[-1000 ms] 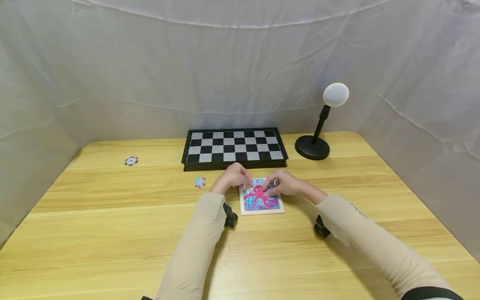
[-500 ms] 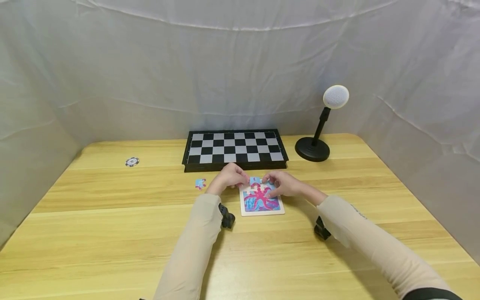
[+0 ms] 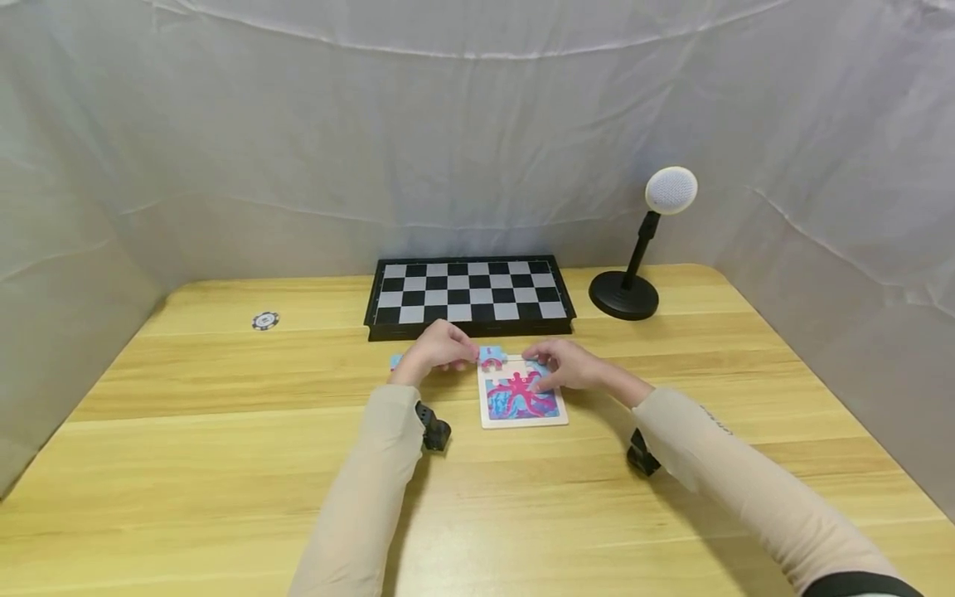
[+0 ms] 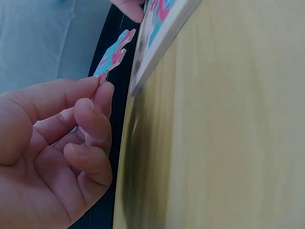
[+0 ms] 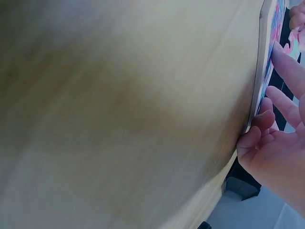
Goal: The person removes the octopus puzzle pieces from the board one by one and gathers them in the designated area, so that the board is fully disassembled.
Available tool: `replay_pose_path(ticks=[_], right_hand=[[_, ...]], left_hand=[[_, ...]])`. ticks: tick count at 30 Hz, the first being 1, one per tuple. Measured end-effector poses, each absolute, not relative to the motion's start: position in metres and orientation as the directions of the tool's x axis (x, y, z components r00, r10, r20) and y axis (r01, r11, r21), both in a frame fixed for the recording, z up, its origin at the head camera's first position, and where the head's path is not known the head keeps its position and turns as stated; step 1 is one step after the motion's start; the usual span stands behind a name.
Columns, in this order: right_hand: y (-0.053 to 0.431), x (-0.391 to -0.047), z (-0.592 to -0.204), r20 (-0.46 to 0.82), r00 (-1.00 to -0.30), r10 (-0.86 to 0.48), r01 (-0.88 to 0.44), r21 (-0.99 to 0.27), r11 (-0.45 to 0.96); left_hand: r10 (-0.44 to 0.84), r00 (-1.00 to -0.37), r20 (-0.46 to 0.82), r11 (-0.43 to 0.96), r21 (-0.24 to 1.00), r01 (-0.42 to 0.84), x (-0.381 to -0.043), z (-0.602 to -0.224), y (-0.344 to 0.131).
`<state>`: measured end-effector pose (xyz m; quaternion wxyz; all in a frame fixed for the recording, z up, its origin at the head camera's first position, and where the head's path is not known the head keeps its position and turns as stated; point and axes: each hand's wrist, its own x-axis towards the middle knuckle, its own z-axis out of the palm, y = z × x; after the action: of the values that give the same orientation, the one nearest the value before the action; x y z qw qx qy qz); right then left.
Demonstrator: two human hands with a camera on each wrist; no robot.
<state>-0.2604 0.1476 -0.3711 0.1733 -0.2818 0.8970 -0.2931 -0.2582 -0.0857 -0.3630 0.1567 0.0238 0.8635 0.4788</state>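
My left hand (image 3: 440, 347) pinches a blue-and-pink jigsaw piece (image 3: 491, 356) between thumb and index finger, over the upper-left corner of the puzzle board (image 3: 523, 423). In the left wrist view the jigsaw piece (image 4: 113, 55) is tilted and apart from the board. A pink octopus picture fills much of the board, with bare pale wood showing at its upper left. My right hand (image 3: 569, 365) rests on the board's right side, its thumb touching the picture. In the right wrist view other fingers (image 5: 281, 102) lie along the board's edge.
Behind the hands lies a black-and-white checkered board (image 3: 470, 292). A round white mesh head on a black stand (image 3: 624, 293) is at the back right. A poker chip (image 3: 265, 321) lies far left. Another puzzle piece (image 3: 395, 361) is partly hidden by my left hand.
My left hand has moved left, drawing the jigsaw piece off the board's upper area and uncovering pale wood there. My right hand has stayed nearly in place on the board.
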Motion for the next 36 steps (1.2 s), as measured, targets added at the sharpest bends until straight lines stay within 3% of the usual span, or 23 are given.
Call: replay_pose_path(ticks=[16,36], right_hand=[[0.150,-0.261,-0.372,-0.148,-0.780,-0.608,-0.402,-0.627,0.668],[0.148,-0.260,-0.371,-0.130,-0.775,-0.618,-0.423,-0.621,0.660]], left_hand=[[0.145,-0.954,-0.262,0.575,0.807,-0.134,-0.254,-0.360,-0.126],[0.167,-0.952,-0.255,0.523,0.842,-0.133,-0.247,-0.358,-0.160]])
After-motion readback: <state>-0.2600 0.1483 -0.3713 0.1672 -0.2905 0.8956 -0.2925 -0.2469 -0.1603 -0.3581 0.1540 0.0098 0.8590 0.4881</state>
